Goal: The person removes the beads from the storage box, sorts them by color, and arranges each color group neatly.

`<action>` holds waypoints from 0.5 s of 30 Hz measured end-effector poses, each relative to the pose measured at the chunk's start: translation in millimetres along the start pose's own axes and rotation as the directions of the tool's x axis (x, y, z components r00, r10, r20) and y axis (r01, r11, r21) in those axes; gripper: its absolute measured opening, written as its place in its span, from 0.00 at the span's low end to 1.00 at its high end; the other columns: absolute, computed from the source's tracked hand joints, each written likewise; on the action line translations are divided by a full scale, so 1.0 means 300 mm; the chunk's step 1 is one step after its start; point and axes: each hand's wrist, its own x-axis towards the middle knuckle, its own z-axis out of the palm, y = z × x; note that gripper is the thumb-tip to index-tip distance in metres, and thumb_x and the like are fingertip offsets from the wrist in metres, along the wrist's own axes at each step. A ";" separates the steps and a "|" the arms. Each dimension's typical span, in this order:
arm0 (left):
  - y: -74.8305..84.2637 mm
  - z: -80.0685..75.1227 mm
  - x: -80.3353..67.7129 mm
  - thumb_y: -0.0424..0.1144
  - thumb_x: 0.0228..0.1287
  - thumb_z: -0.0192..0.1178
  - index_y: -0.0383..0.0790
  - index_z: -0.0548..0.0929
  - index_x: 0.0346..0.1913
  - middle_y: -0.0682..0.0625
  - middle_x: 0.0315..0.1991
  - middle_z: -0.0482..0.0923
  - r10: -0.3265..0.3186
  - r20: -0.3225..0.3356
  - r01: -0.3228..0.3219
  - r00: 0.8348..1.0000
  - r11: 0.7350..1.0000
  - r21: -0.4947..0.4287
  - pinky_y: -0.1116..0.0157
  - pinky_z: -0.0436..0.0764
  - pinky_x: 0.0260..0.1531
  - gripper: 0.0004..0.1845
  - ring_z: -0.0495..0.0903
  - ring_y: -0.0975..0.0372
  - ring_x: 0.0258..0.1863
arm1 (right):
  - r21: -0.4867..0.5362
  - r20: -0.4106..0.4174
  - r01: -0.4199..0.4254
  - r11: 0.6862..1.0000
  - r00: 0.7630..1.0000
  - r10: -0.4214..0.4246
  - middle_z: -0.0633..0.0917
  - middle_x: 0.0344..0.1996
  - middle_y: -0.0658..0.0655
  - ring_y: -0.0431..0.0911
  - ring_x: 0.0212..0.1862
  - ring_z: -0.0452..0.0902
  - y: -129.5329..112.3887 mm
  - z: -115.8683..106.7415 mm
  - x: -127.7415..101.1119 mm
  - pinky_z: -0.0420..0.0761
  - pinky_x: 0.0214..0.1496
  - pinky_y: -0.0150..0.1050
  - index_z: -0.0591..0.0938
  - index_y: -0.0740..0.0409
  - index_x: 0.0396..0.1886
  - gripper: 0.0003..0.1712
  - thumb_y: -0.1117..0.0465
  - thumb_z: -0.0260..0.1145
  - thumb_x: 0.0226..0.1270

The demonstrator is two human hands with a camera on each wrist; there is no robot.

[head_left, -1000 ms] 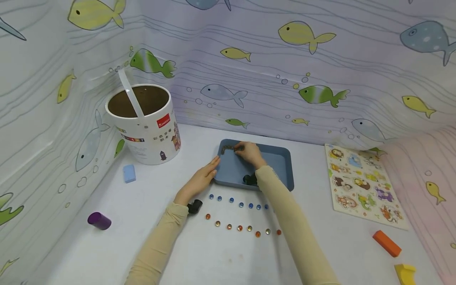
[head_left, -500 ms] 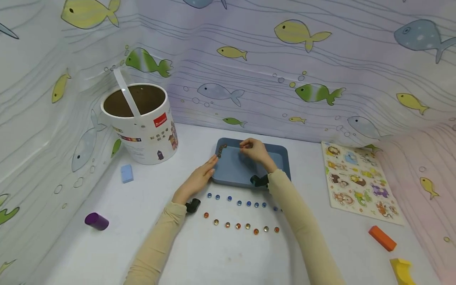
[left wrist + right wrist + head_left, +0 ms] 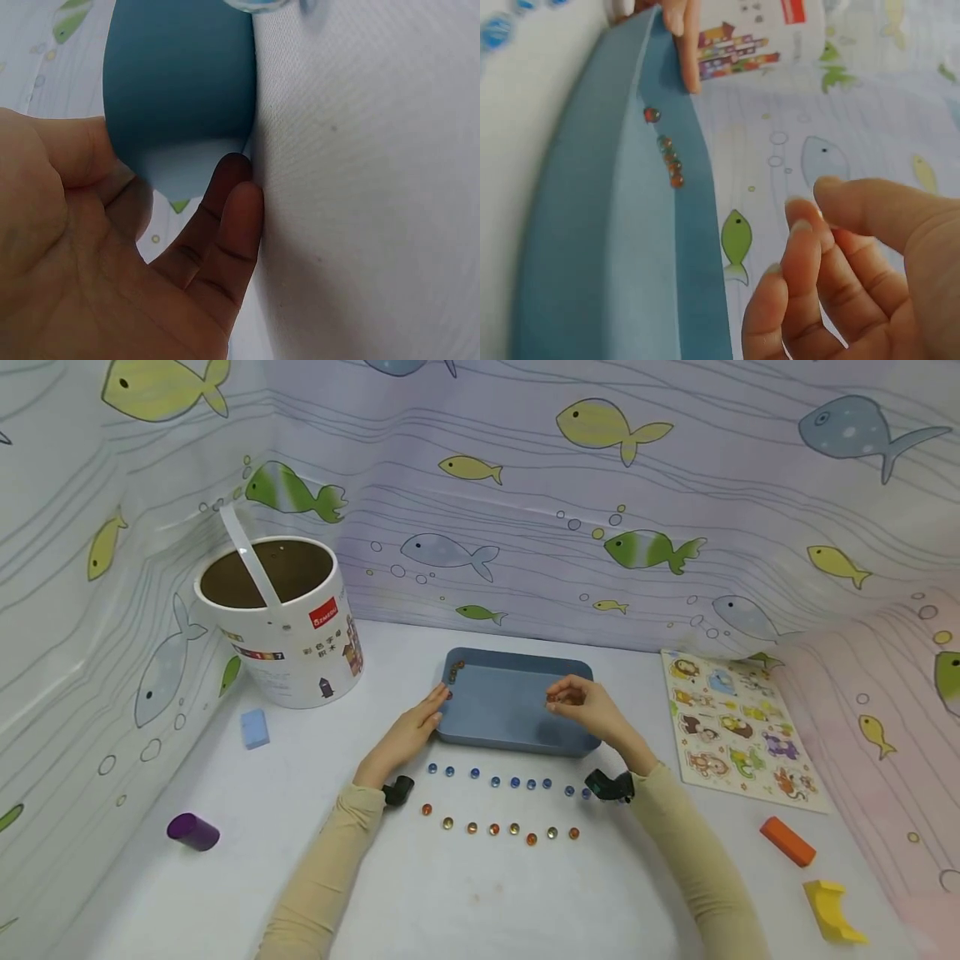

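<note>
In the head view my left hand (image 3: pixel 408 733) lies along the left side of a blue-grey tray (image 3: pixel 495 702), fingers fairly straight and touching its edge. The left wrist view shows the thumb at the tray's wall (image 3: pixel 180 82) and the lower fingers close to the tabletop. My right hand (image 3: pixel 592 706) is over the tray's right part, thumb and fingertips pinched together. A small reddish glass marble shows at those fingertips in the head view; the right wrist view hides it. Several orange-red marbles (image 3: pixel 671 161) sit in the tray along its left end.
In front of the tray run a row of blue marbles (image 3: pixel 515 782) and a row of orange and amber ones (image 3: pixel 494 829). A white bucket (image 3: pixel 300 652), light blue block (image 3: pixel 255 728) and purple cylinder (image 3: pixel 193 832) stand left. Right are a picture board (image 3: pixel 738 727), orange block (image 3: pixel 787 841) and yellow block (image 3: pixel 831 910).
My right hand has moved from the marbles at the tray's back left to its right side, fingers pinched. The marble line in the tray is shorter. My left hand keeps its place at the tray.
</note>
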 end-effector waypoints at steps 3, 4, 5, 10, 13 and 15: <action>-0.002 -0.002 -0.001 0.37 0.78 0.42 0.36 0.56 0.75 0.45 0.78 0.48 -0.010 0.002 0.010 1.000 1.000 0.006 0.48 0.53 0.75 0.27 0.51 0.47 0.76 | 0.057 0.035 0.025 0.998 0.999 -0.027 0.84 0.42 0.65 0.51 0.44 0.83 0.032 -0.011 -0.090 0.84 0.47 0.36 0.77 0.68 0.50 0.15 0.63 0.65 0.67; -0.002 0.000 0.000 0.37 0.78 0.41 0.37 0.55 0.75 0.45 0.78 0.48 -0.014 0.005 0.014 1.000 1.000 0.007 0.48 0.53 0.75 0.27 0.51 0.48 0.76 | 0.084 0.049 0.036 0.996 0.998 -0.041 0.84 0.42 0.66 0.50 0.44 0.83 0.048 -0.013 -0.126 0.84 0.46 0.35 0.77 0.69 0.49 0.15 0.65 0.64 0.67; -0.002 0.002 0.002 0.37 0.78 0.41 0.37 0.55 0.75 0.45 0.78 0.48 -0.018 0.009 0.018 1.000 1.000 0.007 0.49 0.52 0.75 0.27 0.51 0.48 0.76 | 0.106 0.061 0.052 0.993 0.996 -0.058 0.84 0.42 0.67 0.48 0.43 0.84 0.065 -0.012 -0.162 0.85 0.44 0.33 0.76 0.71 0.49 0.14 0.67 0.64 0.67; -0.001 0.004 0.010 0.38 0.78 0.41 0.39 0.55 0.76 0.47 0.78 0.47 -0.025 0.013 0.025 1.000 1.000 0.008 0.49 0.52 0.75 0.27 0.51 0.48 0.76 | 0.168 0.144 0.048 0.985 0.987 -0.072 0.84 0.37 0.61 0.40 0.37 0.82 0.146 0.017 -0.335 0.84 0.38 0.30 0.76 0.72 0.46 0.12 0.71 0.63 0.64; -0.005 0.004 0.012 0.38 0.78 0.41 0.38 0.55 0.76 0.46 0.78 0.47 -0.031 0.009 0.030 0.999 0.999 0.015 0.48 0.52 0.75 0.27 0.51 0.47 0.76 | 0.098 0.184 -0.014 0.995 0.983 -0.004 0.81 0.32 0.52 0.35 0.30 0.76 0.183 0.038 -0.417 0.80 0.31 0.29 0.78 0.69 0.44 0.11 0.68 0.66 0.64; -0.008 0.005 0.011 0.38 0.78 0.41 0.38 0.55 0.76 0.46 0.78 0.47 -0.035 0.011 0.035 0.999 0.999 0.025 0.47 0.52 0.75 0.27 0.51 0.47 0.76 | 0.043 0.193 -0.053 0.998 0.980 0.044 0.79 0.28 0.51 0.34 0.26 0.73 0.199 0.046 -0.460 0.77 0.26 0.29 0.79 0.66 0.43 0.11 0.65 0.67 0.64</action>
